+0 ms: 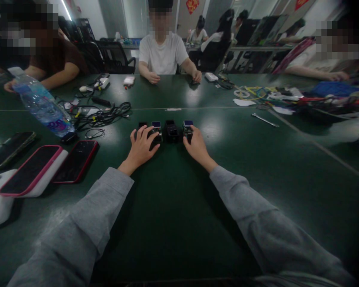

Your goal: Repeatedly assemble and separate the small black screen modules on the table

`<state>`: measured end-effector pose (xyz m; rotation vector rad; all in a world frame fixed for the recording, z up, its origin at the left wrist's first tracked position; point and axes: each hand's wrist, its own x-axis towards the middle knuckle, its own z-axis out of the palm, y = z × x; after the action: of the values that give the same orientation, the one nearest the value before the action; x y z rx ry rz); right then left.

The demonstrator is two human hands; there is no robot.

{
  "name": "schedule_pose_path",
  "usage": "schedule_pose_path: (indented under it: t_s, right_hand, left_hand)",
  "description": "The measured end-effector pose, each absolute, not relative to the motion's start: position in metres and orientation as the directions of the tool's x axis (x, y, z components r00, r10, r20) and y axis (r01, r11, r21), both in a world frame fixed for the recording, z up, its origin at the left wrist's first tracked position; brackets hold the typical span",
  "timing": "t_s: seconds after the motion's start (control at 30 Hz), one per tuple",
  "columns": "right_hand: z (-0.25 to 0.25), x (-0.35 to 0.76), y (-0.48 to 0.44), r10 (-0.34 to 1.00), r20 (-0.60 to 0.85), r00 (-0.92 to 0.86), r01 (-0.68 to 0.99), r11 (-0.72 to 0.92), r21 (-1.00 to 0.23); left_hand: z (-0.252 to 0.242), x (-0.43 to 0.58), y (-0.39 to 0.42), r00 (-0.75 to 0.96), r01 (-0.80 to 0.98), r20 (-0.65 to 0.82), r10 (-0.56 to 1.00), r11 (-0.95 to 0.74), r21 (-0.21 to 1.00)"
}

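Observation:
Four-sided small devices stand in a row on the green table (173,223). My left hand (141,146) lies with fingers spread over a black plastic casing (143,124) and a small circuit board with a screen (156,124), partly covering both. Between my hands sits another black casing (171,130) with rectangular openings, untouched. My right hand (198,146) has its thumb and fingers closed around the sides of a second circuit board with a screen (188,124); its lower part is hidden by the fingers.
To the left lie several phones (77,161), a tilted water bottle (46,105) and tangled black cables (113,113). A wrench (265,120) and a heap of wires (317,99) are on the right. Across the table sits a person in a white shirt (163,54); other people sit at both sides.

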<state>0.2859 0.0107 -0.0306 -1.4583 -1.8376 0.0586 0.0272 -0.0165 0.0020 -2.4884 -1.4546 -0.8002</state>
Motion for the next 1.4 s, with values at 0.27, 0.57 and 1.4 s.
schedule_pose_path:
  t_s: [0.27, 0.57, 1.4]
  right_hand:
    - [-0.032, 0.285, 0.011, 0.843, 0.537, -0.018, 0.83, 0.312, -0.462]
    - [-0.004, 0.268, -0.015, 0.79, 0.592, -0.16, 0.87, 0.396, -0.293]
    - [-0.011, 0.276, -0.004, 0.795, 0.603, 0.065, 0.846, 0.276, -0.455]
  left_hand:
    - [0.003, 0.027, -0.016, 0.391, 0.848, 0.52, 0.76, -0.516, 0.117]
    - [0.001, 0.028, -0.016, 0.392, 0.85, 0.527, 0.754, -0.516, 0.105]
    - [0.0, 0.028, -0.016, 0.395, 0.854, 0.532, 0.749, -0.512, 0.087]
